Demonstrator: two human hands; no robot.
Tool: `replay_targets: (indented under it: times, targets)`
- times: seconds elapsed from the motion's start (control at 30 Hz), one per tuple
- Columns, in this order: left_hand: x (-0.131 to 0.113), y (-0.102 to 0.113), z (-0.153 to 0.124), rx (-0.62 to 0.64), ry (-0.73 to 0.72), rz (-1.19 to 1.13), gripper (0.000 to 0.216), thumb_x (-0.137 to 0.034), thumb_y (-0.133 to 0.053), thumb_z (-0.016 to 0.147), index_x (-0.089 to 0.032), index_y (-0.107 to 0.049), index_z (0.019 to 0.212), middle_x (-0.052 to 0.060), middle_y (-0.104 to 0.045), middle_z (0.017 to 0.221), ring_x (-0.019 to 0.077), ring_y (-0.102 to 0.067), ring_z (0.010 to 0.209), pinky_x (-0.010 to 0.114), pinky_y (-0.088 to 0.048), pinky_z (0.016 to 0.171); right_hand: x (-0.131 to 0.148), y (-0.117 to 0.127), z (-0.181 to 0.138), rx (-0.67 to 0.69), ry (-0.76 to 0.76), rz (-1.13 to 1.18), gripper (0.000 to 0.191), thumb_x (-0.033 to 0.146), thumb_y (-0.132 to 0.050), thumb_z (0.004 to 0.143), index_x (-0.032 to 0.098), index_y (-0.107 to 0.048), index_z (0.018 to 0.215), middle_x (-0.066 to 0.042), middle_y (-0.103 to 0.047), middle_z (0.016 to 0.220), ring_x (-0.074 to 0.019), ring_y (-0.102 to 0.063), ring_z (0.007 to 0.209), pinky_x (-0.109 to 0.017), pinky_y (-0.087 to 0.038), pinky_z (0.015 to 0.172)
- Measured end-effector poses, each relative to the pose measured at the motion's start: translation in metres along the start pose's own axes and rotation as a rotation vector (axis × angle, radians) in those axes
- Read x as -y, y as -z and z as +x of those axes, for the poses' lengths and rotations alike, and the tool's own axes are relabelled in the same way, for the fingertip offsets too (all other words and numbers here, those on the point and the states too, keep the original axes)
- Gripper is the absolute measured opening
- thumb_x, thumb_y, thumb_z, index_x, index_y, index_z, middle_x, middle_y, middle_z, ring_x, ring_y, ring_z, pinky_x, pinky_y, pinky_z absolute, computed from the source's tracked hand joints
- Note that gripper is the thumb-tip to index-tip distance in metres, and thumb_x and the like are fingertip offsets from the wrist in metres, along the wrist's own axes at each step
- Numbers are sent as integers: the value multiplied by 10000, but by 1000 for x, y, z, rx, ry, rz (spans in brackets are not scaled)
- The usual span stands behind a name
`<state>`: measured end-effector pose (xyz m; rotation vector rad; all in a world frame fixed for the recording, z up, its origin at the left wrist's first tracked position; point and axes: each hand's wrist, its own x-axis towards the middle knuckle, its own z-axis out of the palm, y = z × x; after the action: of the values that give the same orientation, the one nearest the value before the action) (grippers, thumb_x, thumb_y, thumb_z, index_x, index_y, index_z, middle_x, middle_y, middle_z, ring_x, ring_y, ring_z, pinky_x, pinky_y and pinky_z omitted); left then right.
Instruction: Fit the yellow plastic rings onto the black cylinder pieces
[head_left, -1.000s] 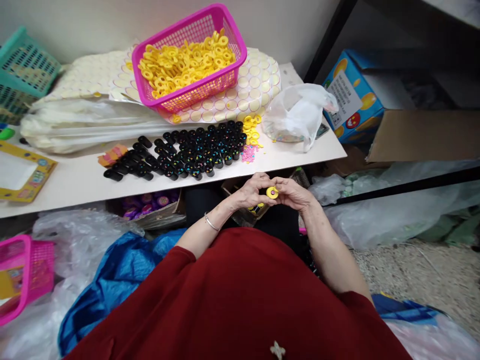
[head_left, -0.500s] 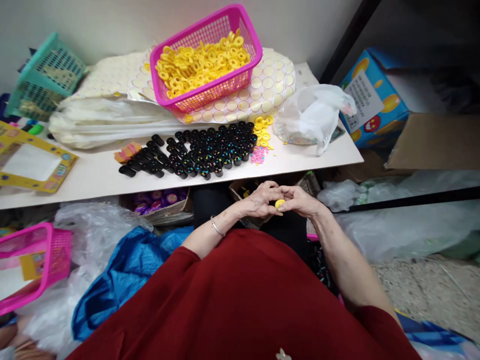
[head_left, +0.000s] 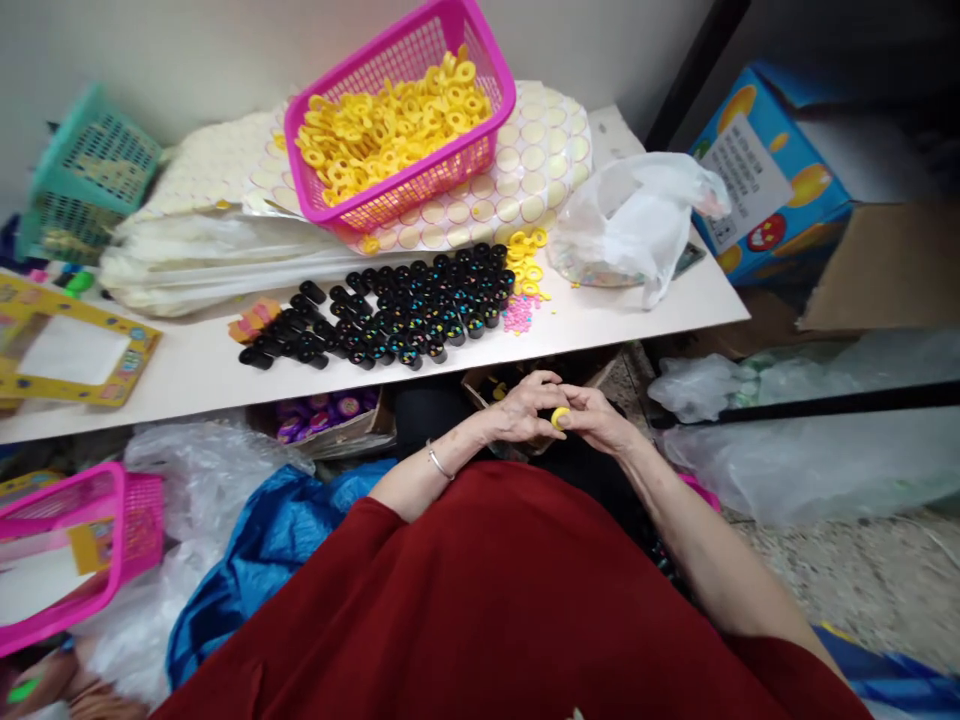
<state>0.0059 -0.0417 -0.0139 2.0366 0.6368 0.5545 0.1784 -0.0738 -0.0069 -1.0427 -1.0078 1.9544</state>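
In front of my lap, just past the shelf's front edge, both hands meet around a small yellow round plastic piece [head_left: 559, 417]. My left hand [head_left: 525, 409] has its fingers closed against one side of it, and my right hand [head_left: 598, 420] pinches the other side. Fingers cover most of the piece. On the shelf beyond lie many small black cylinders [head_left: 405, 310], several with coloured bits at their ends. Yellow ring pieces [head_left: 527, 262] and a patch of tiny pink bits [head_left: 519, 316] lie to their right.
A pink basket [head_left: 504, 95] of yellow ring pieces stands on a circle-patterned sheet [head_left: 551, 150]. To its right are a white plastic bag [head_left: 637, 225] and a blue box [head_left: 765, 190]. Below the white shelf [head_left: 180, 380], a carton holds purple items [head_left: 322, 412].
The view has shifted slightly. Both hands stay together on the yellow piece, with only small changes in the fingers.
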Motion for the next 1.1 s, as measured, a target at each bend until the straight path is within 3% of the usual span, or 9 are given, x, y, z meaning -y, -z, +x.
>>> replay_targets:
  times: [0.17,0.27,0.37,0.47,0.63,0.8,0.97,1.1]
  targets:
    - [3,7,-17,-93,-77,222,462,-374,-768,650,-203,-670,1067,106,-627,1115,302,-450,1185,478,-393,1019,-13,5,21,4,-36,-104,506,232,-810,510,186,-622,978,-21,-667,940,-167,-629,854,-289,-504,737]
    - [-1,23,-37,-434,-30,424,375,-390,-662,758,-189,-647,1075,125,-614,1126,269,-508,1098,471,-416,971,-20,7,42,-86,-39,-400,484,277,-742,612,154,-595,1057,-58,-663,965,-196,-628,863,-323,-503,752]
    - [2,41,-59,-889,185,708,226,-298,-559,837,-163,-651,994,139,-625,1045,245,-552,977,453,-422,905,-24,4,62,-151,-66,-969,450,208,-703,652,109,-602,1080,-136,-648,1069,-253,-615,980,-332,-475,828]
    - [9,56,-72,-1056,392,930,264,-342,-566,829,-151,-652,989,171,-621,1098,270,-545,981,448,-404,896,-24,-2,77,-47,-139,-1361,395,202,-684,708,98,-611,1082,-187,-625,1147,-276,-592,1085,-300,-445,873]
    - [13,66,-70,-1003,600,1050,444,-478,-598,788,-126,-632,1057,215,-576,1246,338,-499,1057,483,-375,886,-25,-8,98,44,-298,-1455,251,265,-723,710,112,-669,902,-172,-694,952,-278,-655,928,-287,-480,718]
    - [14,70,-65,-938,611,1001,326,-396,-566,818,-142,-635,1011,195,-574,1273,340,-490,1084,482,-366,868,-28,-9,105,50,-327,-1487,283,79,-655,706,123,-666,986,-181,-683,1056,-261,-652,988,-267,-484,756]
    - [10,67,-62,-944,479,976,268,-350,-563,824,-152,-633,990,173,-618,1188,318,-506,1055,463,-375,883,-25,-12,103,23,-337,-1500,249,84,-638,724,122,-673,968,-189,-684,1049,-276,-642,1024,-284,-480,794]
    - [7,57,-44,-775,226,810,215,-274,-527,851,-150,-608,1007,146,-649,1044,251,-545,974,407,-430,879,-16,-9,101,6,-319,-1479,293,190,-725,692,129,-655,969,-176,-682,1044,-285,-626,1046,-290,-475,801]
